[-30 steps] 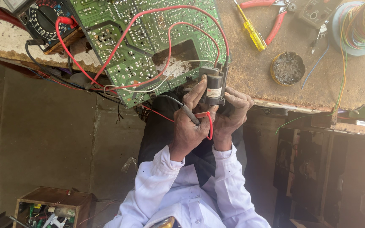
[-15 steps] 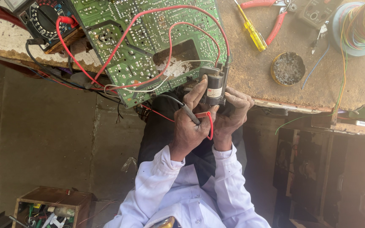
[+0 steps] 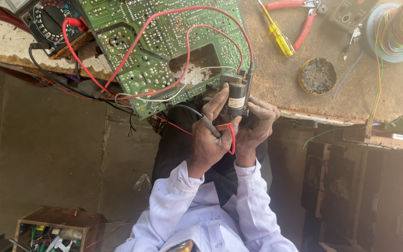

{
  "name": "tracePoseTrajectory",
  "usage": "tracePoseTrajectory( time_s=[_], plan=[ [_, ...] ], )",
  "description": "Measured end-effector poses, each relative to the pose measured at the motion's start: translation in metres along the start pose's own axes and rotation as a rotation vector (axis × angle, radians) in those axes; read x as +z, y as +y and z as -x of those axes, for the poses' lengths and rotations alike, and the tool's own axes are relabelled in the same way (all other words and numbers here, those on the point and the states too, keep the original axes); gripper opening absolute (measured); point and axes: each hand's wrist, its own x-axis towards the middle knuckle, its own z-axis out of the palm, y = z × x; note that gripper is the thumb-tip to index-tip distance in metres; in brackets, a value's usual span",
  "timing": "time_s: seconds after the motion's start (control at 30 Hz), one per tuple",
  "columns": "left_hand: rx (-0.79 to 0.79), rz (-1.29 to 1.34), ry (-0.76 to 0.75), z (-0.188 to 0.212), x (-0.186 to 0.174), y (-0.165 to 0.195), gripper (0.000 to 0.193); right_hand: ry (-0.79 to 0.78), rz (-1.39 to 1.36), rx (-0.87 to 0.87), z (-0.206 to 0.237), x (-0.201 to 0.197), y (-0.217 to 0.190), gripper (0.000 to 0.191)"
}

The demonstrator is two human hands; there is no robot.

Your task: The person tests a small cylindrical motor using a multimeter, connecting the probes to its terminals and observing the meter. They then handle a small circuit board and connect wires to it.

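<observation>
A black boxy transformer part [image 3: 236,97] with a pale label hangs at the bench edge, joined by red and white wires to a green circuit board [image 3: 164,42]. My right hand [image 3: 257,128] wraps around the part from the right and below. My left hand [image 3: 209,140] pinches a black probe [image 3: 206,122] and a red probe [image 3: 224,127] against it, with the thumb resting on the part's left side. Red and black leads run from the probes to a dark multimeter [image 3: 47,21] at the top left.
On the worn brown bench [image 3: 276,88] lie a yellow screwdriver [image 3: 278,37], red-handled pliers [image 3: 299,18], a round tin of grey paste [image 3: 317,76] and a spool of coloured wire [image 3: 392,28]. A wooden box of tools [image 3: 57,228] stands on the floor at the lower left.
</observation>
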Motion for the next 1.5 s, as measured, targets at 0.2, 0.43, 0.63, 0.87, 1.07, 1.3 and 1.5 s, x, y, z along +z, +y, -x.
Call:
tracePoseTrajectory(
  time_s=[0.2,0.43,0.63,0.87,1.07,1.3,1.5],
  plan=[
    [0.001,0.002,-0.001,0.0002,-0.0002,-0.0007,0.065,0.013,-0.003,-0.001,0.0,0.0005,0.0007,0.034],
    [-0.019,0.035,-0.006,0.0006,0.0013,-0.0009,0.064,0.007,0.008,-0.013,0.0005,-0.0006,0.0027,0.036],
    [-0.004,0.018,-0.001,0.0009,0.0014,-0.0025,0.065,0.003,0.009,-0.003,0.0015,0.0001,0.0031,0.037],
    [-0.004,0.045,0.019,0.0017,0.0023,-0.0052,0.064,-0.003,0.018,-0.007,0.0013,0.0005,0.0042,0.039],
    [0.003,0.033,0.014,0.0,0.0015,-0.0039,0.065,-0.001,-0.001,-0.01,-0.0003,0.0012,0.0036,0.039],
    [-0.021,0.03,0.008,-0.0017,-0.0005,-0.0013,0.065,-0.012,-0.019,-0.008,-0.0023,0.001,0.0028,0.038],
    [0.0,-0.009,0.016,-0.0023,-0.0007,-0.0019,0.065,-0.02,0.022,-0.022,-0.0025,0.001,0.0022,0.037]
  ],
)
